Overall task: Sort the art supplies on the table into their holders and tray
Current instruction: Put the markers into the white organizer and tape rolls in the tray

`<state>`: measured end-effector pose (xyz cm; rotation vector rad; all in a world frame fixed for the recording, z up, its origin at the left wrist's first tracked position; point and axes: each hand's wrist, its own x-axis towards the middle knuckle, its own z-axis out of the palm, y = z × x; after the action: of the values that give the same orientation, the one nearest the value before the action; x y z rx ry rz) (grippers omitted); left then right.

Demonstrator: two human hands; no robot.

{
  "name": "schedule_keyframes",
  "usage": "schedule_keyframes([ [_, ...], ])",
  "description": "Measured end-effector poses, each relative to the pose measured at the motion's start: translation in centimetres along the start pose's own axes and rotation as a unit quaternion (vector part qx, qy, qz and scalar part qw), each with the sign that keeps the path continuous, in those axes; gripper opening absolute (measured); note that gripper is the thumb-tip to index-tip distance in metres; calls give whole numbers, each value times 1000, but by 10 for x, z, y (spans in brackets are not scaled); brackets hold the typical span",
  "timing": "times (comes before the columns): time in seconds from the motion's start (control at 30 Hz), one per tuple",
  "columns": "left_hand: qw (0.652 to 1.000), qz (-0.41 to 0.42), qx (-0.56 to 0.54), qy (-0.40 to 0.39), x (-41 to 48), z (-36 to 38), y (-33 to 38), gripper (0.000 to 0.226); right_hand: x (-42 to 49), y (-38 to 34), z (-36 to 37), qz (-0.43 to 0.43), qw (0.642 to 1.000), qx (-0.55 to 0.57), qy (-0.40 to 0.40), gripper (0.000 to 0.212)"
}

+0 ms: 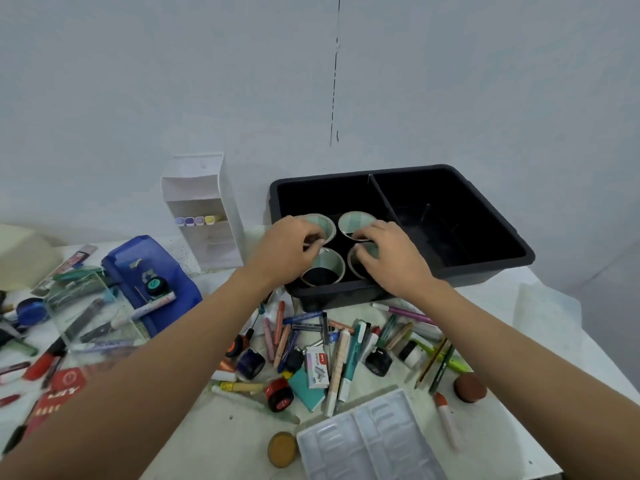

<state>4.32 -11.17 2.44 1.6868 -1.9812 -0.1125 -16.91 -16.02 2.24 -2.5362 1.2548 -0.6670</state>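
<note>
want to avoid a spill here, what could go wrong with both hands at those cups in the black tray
1. The cups stand packed together in the black tray's left compartment. With the left hand and right hand at their rims, one could tip against its neighbour.
2. Both forearms cross above the loose pens and crayons. Pulling back low might sweep some across the table.

Even, soft, cool-toned light, faint shadows, wide-angle bending at edges, slightly soft focus
</note>
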Motion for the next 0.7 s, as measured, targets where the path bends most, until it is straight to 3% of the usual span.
schedule_keyframes([
  [0.13,992,-16,-109,64,-42,-30,11,9,-20,-8,-13,-86,983,138,88,9],
  [0.27,994,-37,-101,3,-95,-57,24,6,-43,-25,-23,-198,967,162,-4,6],
  [0.43,981,-40,-20,-190,-132,-35,54,25,-69,-22,-13,-303,941,17,-148,12],
  [0.53,975,-57,44,-211,-136,-4,72,35,-77,-17,-7,-332,918,-83,-202,17],
  [0.7,961,-113,91,-237,-129,15,85,34,-73,-14,-10,-282,901,-167,-283,30],
])
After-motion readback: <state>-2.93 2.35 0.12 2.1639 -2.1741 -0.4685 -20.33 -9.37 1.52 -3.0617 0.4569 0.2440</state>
